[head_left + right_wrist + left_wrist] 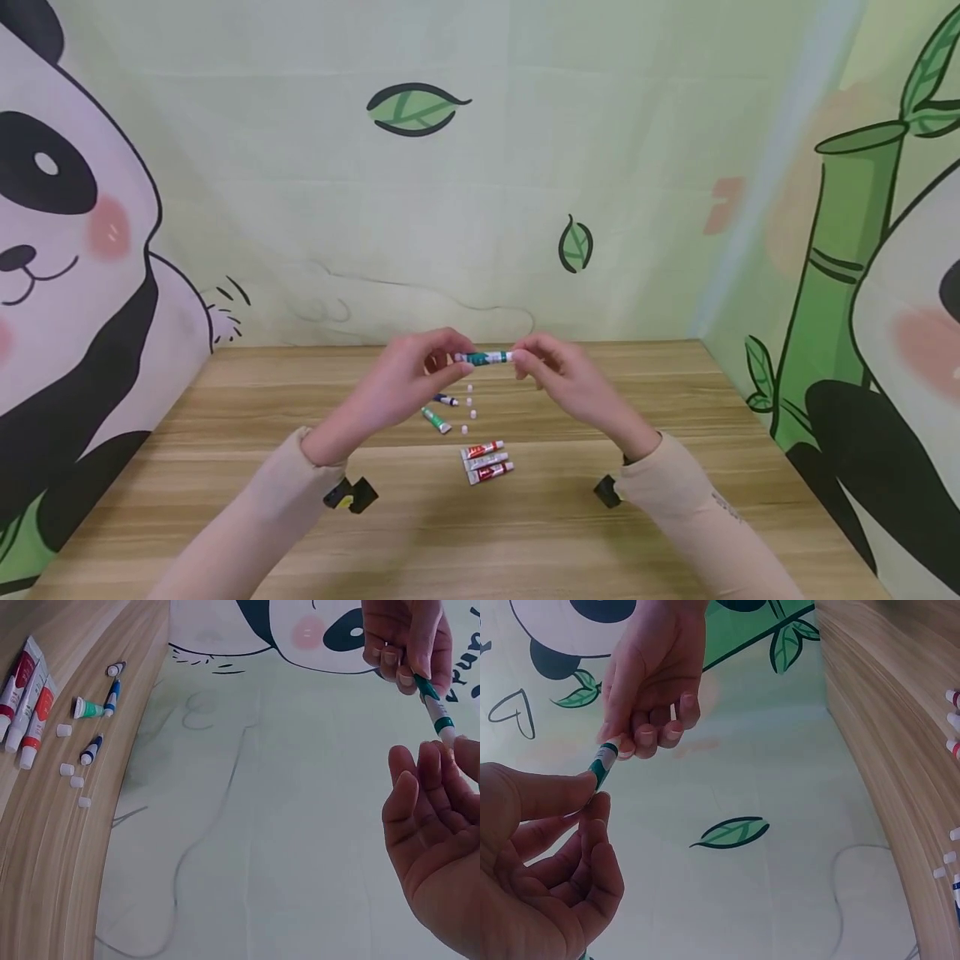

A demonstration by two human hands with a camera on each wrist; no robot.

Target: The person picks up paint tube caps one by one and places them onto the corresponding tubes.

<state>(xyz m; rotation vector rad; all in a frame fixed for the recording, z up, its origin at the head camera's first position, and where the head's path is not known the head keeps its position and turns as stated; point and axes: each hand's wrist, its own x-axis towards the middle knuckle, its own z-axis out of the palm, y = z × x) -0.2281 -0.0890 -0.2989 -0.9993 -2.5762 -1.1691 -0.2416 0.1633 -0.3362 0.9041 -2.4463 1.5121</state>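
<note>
A panda-painted backdrop (480, 183) stands behind the wooden counter (675, 400). Above the counter, the left hand (416, 367) and right hand (562, 371) pinch opposite ends of a dark green tube (489, 357) between their fingers. On the counter lie three tubes in a row (486, 461), a light green tube (435, 419), blue tubes (91, 750) and four white caps (473, 414).

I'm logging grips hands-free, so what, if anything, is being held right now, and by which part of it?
A small teal-and-white tube: the left hand pinches its teal end, the right hand its opposite, white end.
</note>
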